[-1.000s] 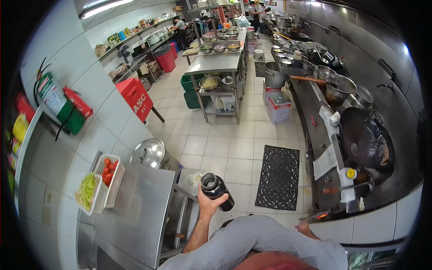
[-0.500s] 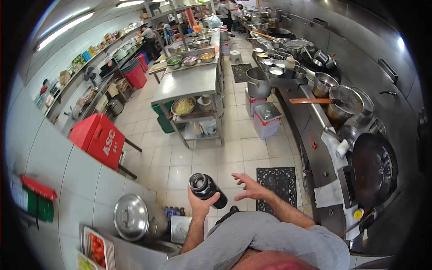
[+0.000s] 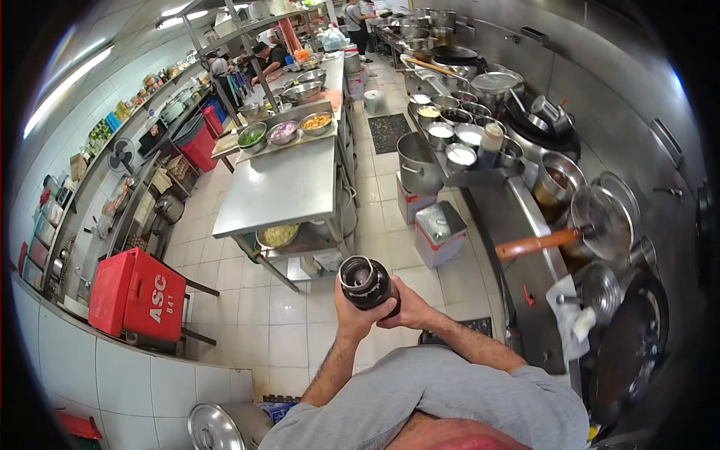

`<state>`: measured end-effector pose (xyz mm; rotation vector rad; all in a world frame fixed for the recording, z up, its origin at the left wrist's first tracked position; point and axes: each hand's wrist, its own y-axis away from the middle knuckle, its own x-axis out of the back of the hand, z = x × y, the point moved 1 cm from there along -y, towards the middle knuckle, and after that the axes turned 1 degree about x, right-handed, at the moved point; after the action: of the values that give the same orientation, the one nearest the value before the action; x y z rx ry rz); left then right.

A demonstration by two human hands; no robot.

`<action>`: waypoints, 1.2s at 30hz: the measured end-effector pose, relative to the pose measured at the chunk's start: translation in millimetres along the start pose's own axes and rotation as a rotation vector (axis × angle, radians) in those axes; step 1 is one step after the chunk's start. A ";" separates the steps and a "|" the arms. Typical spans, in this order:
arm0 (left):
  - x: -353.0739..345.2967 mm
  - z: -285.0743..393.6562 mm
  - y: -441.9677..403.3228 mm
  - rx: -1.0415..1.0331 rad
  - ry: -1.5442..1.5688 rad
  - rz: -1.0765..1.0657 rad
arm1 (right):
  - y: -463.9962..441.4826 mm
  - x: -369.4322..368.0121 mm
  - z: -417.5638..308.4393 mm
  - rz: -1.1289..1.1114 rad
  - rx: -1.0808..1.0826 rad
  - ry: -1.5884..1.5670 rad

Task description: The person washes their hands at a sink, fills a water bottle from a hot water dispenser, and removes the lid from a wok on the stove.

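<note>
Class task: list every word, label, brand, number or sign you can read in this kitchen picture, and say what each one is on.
"ASC": on the red box.
"841": on the same box, beside the letters.
Too small or blurred to read: any print on the shelf packets and the white-and-red tin on the floor.
No readable text shows on the dark bottle.
</note>
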<state>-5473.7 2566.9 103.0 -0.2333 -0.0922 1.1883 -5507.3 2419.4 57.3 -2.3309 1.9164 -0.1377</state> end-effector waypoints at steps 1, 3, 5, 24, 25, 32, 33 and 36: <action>-5.1 -3.0 -17.2 0.002 -0.005 0.014 | -14.6 13.6 -1.0 -0.035 -0.032 -0.018; -7.8 -11.2 -57.8 0.013 -0.020 0.062 | -52.9 41.3 8.9 -0.064 -0.002 -0.054; -9.0 -14.3 -94.5 -0.030 -0.065 0.086 | -91.1 61.9 13.9 -0.093 0.021 -0.087; 115.5 -91.9 -396.4 -0.116 -0.537 0.199 | -406.0 233.9 69.1 0.157 0.073 -0.070; 118.1 -93.7 -412.7 -0.117 -0.538 0.208 | -422.4 244.6 67.4 0.178 0.084 -0.079; 110.5 -124.1 -518.1 -0.098 -0.641 0.336 | -553.4 343.2 89.5 0.215 0.162 -0.106; 105.2 -129.1 -532.1 -0.075 -0.644 0.360 | -570.5 356.9 88.2 0.223 0.180 -0.135; 85.5 -135.3 -577.5 -0.052 -0.634 0.363 | -621.0 394.6 88.0 0.229 0.207 -0.113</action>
<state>-4891.5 2424.7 99.0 0.0951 -0.6578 1.5890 -4815.6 2153.8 61.3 -1.9331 1.9903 -0.1691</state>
